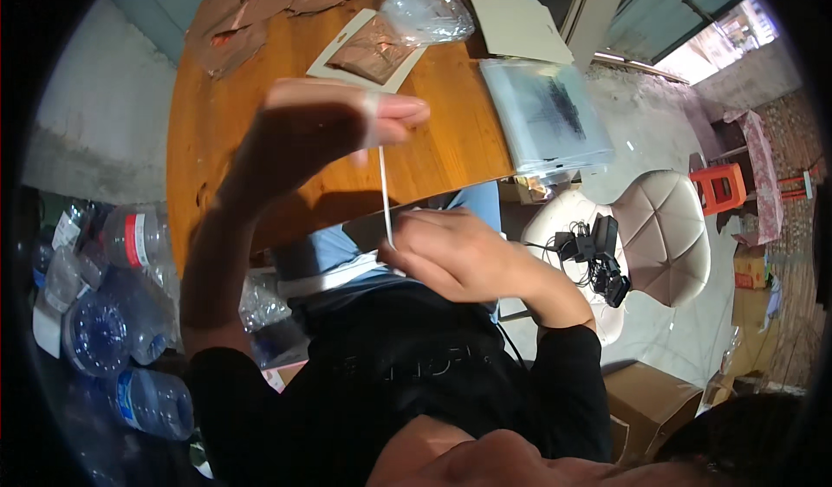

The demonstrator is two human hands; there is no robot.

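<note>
One white strip (385,194) stretches between two hands, mid-view. At five o'clock from it, the right hand (452,253) curls closed, pinching its lower end; at eleven, the left hand (334,121) has nearly straight fingers crossed by a translucent band (373,116), grip unclear. At nine, one bottle (117,237) wears a red-and-white label (135,241).
</note>
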